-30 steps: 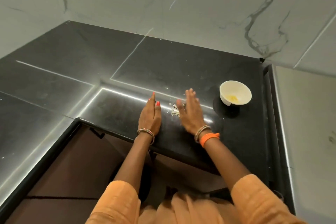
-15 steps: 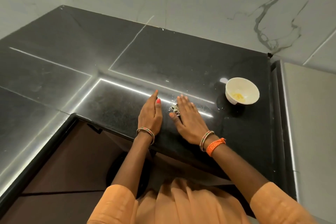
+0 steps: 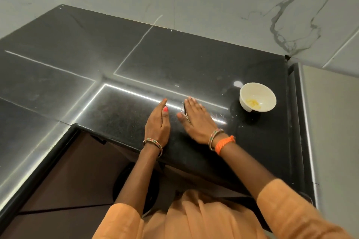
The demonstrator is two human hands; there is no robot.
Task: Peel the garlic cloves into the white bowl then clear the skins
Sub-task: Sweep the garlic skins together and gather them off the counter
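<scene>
The white bowl (image 3: 257, 99) stands on the black counter (image 3: 194, 60) at the right, with peeled yellow garlic cloves (image 3: 252, 102) in its bottom. My right hand (image 3: 196, 120) lies flat, palm down, fingers together, left of the bowl. A small heap of pale garlic skins (image 3: 186, 115) shows at its thumb side, mostly hidden under the hand. My left hand (image 3: 158, 124) stands on its edge just left of the skins, fingers straight, holding nothing. A few skin flecks (image 3: 232, 116) lie between my right hand and the bowl.
A marble wall rises behind the counter. A grey surface (image 3: 330, 132) adjoins the counter on the right past a raised black edge. The counter's front edge runs under my wrists, with a dark recess (image 3: 77, 170) below at the left.
My right hand has slid left across the counter toward my left hand, pushing the skins and covering most of the heap. My left hand has stayed in place.
</scene>
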